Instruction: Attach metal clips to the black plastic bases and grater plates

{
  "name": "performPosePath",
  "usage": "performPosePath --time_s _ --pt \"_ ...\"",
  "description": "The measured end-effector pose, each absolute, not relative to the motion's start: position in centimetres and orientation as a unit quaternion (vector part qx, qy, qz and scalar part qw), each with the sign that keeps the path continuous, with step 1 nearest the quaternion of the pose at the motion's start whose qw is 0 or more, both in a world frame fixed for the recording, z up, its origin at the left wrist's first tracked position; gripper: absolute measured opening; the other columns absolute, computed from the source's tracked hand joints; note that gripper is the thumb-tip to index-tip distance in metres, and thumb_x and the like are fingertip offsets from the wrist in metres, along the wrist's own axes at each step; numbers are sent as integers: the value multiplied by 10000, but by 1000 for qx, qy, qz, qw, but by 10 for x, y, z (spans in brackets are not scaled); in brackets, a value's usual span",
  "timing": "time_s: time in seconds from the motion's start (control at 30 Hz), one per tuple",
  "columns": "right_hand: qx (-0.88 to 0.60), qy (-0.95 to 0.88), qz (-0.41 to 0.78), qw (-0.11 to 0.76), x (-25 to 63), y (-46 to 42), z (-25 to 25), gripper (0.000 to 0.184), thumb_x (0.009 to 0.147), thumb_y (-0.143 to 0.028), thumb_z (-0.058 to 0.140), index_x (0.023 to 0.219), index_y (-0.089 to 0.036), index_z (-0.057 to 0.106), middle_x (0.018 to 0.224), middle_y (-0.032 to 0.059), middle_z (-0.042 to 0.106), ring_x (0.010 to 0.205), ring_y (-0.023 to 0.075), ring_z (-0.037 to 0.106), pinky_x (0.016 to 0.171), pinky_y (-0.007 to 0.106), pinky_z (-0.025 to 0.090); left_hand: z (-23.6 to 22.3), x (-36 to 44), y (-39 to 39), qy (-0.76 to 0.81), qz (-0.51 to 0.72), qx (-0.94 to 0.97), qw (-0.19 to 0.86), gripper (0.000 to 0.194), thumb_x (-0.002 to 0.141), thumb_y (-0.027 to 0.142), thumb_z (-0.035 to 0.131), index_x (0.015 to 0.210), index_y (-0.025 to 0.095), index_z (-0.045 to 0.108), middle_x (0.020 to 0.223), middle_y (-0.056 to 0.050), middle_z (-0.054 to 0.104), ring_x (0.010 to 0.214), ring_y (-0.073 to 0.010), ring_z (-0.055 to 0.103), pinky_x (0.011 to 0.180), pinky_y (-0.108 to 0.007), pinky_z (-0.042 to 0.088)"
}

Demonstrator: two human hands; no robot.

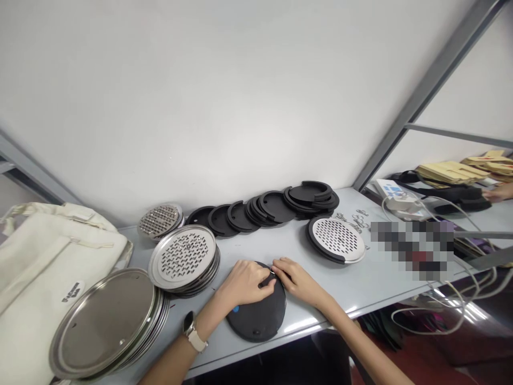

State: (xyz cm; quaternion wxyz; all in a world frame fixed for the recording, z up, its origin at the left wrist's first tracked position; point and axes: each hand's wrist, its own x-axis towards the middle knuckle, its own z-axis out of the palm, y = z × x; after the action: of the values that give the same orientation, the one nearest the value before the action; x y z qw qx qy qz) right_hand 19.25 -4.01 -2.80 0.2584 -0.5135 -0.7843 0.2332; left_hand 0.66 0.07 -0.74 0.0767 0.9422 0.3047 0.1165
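A black round disc (256,315) lies near the front edge of the grey table (372,289). My left hand (244,283), with a watch on the wrist, rests on the disc's top with fingers curled. My right hand (294,278) pinches a small metal ring (272,272) at the disc's upper rim, and the fingertips of both hands meet there. To the right lies a perforated metal grater disc in a black rim (336,239).
Stacks of perforated metal discs (184,259) and plain metal lids (106,321) stand at the left, beside a cream bag (36,272). Black rims (264,208) line the wall. Small metal rings (358,220) lie loose. Cables (436,299) hang at the right, where another person's hand (500,193) shows.
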Motion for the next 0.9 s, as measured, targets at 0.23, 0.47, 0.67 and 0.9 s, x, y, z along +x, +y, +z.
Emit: performPosePath --time_s 0.23,0.47,0.67,0.9 --pt "-508 -794 229 242 195 -39 -24 276 985 -225 330 808 -186 538 748 33 548 735 176 516 700 290 408 -10 7 0 307 127 940 78 279 846 350 515 633 185 586 583 -19 618 543 -161 565 514 -284 229" --pt "-503 -802 218 238 194 -39 -22 278 978 -205 331 795 -188 540 734 30 540 720 175 515 679 282 407 -10 7 0 311 120 939 83 293 847 353 513 625 185 603 588 -30 620 536 -159 551 514 -273 250" --pt "-495 -813 216 215 195 -37 -21 269 968 -179 344 772 -186 528 725 21 533 696 163 506 680 276 391 -9 7 0 314 116 940 74 295 841 355 511 616 188 604 574 -30 611 522 -158 537 507 -279 228" --pt "-495 -811 221 222 195 -37 -23 261 959 -165 352 763 -189 522 710 16 538 683 157 501 673 268 378 -8 7 0 309 117 941 69 298 844 353 501 612 189 592 587 -28 618 521 -158 538 502 -289 204"
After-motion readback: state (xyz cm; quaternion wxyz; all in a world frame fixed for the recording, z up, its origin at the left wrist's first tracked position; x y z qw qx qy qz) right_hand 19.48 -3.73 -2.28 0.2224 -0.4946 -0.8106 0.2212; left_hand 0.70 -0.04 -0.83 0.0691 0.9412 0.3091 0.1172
